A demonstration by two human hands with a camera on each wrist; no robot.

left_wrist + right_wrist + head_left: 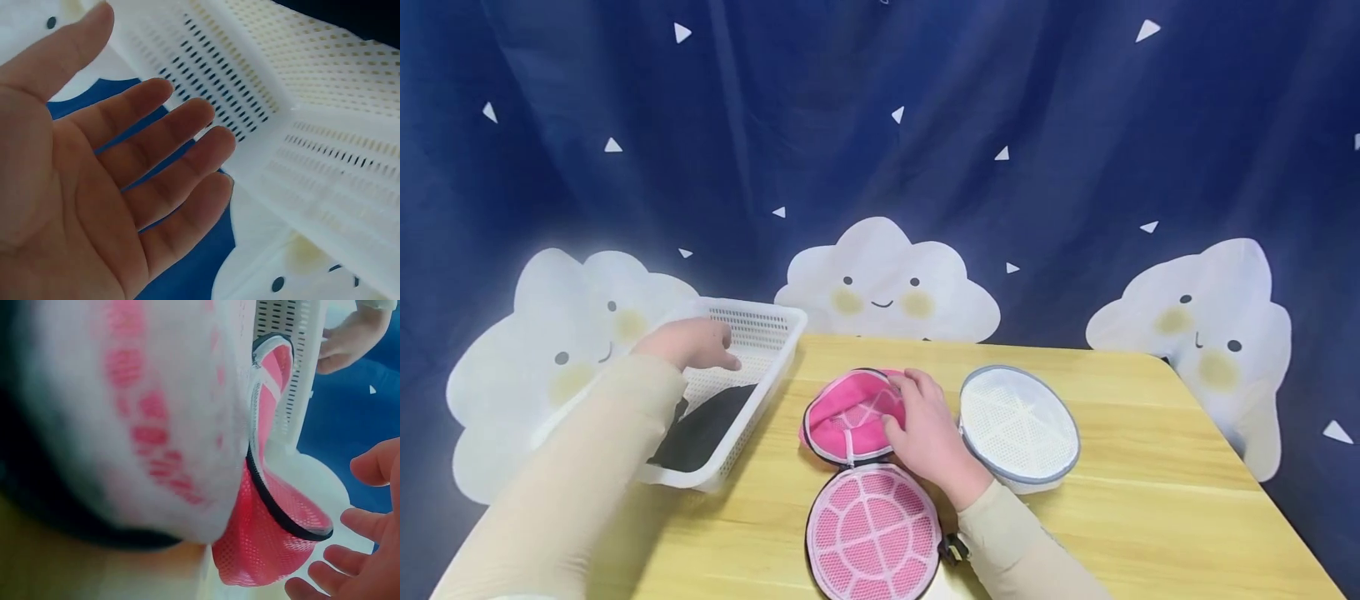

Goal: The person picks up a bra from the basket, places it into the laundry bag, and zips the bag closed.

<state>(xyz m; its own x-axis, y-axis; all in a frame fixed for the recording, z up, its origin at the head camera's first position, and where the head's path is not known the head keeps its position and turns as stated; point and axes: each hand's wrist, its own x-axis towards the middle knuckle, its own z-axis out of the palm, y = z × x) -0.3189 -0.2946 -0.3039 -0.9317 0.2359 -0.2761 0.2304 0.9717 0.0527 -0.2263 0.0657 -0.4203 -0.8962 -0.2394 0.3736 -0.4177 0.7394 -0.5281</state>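
My left hand (688,343) reaches over a white plastic basket (790,333), palm bare and fingers spread in the left wrist view. Inside the basket lies a piece of black fabric (703,433). A pink mesh laundry bag (835,435) rests on the table with its round lid (874,533) unzipped and folded toward me. Beside the bag's right rim is my right hand (928,433), its fingers loosely bent. In the right wrist view those fingers (347,559) hold nothing, and the pink bag's rim stands next to them.
A round white mesh bag (1019,425) with a grey rim sits to the right of the pink one. Close to the pink lid is a small black object (953,550). The wooden table (1165,475) ends at a blue curtain (1045,100) with cloud prints.
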